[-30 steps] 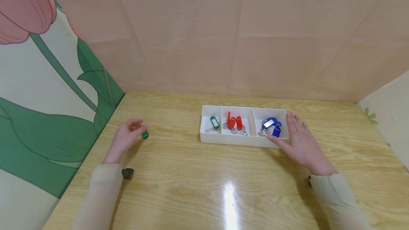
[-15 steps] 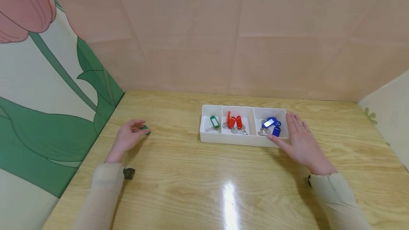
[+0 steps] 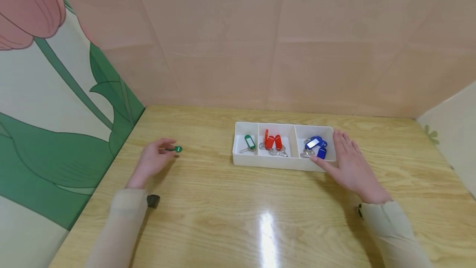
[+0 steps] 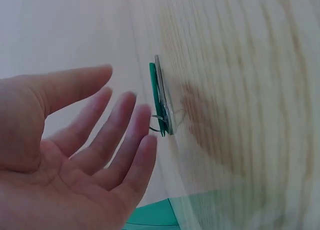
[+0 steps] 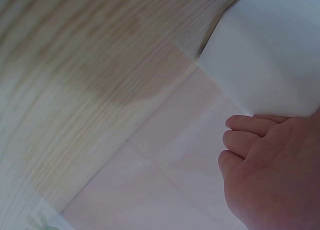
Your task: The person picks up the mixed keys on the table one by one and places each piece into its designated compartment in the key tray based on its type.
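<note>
In the head view my left hand pinches a green key tag just above the table at left, the tag poking out past the fingertips. The left wrist view shows the thumb and fingers apart, with the green tag, its ring and a silver key beyond the fingertips. My right hand rests with straight fingers against the right end of a white three-part tray. In the right wrist view this hand touches the tray's outer wall.
The tray's left part holds one green-tagged key, the middle part red-tagged keys, the right part blue-tagged keys. A wood-grain table meets a pink backdrop and a printed left wall.
My left hand has moved slightly right, and the green tag has come up from the table and swung outward with it. The right hand and tray stay put.
</note>
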A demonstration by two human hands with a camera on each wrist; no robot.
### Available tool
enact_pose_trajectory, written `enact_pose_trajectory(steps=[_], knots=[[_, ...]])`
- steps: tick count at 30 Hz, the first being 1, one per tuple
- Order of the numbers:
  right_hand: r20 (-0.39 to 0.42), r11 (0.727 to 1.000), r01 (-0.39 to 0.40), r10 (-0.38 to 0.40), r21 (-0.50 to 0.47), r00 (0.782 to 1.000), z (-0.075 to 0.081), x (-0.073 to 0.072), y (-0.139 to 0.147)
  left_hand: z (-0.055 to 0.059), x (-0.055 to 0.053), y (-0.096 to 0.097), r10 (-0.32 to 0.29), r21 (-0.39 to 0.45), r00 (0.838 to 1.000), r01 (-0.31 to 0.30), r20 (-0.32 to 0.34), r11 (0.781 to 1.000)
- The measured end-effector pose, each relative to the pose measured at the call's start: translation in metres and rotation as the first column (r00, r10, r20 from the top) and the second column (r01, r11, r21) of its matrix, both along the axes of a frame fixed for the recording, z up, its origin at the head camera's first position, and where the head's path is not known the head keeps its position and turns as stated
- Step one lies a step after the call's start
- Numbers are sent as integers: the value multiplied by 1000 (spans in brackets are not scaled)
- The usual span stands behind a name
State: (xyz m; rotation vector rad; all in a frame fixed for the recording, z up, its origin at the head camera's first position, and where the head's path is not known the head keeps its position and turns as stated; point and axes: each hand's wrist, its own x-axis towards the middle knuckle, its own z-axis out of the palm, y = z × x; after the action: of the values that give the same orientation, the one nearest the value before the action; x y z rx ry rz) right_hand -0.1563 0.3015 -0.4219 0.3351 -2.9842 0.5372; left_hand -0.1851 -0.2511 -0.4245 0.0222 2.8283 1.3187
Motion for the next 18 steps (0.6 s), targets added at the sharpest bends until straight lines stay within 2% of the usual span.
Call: enact_pose_trajectory(steps=[5, 12, 18], knots=[[5, 1000, 2, -2, -3, 1000, 0, 1, -1, -1, -2, -1, 66, -21, 998, -66, -12, 998], [14, 1000, -2, 2, 2, 1000, -1, 3, -2, -5, -4, -6, 98, -97, 994, -92, 49, 991], [5, 1000, -6, 6, -5, 1000, 0, 3, -2, -5, -6, -5, 101, -108, 994, -95, 45, 990]])
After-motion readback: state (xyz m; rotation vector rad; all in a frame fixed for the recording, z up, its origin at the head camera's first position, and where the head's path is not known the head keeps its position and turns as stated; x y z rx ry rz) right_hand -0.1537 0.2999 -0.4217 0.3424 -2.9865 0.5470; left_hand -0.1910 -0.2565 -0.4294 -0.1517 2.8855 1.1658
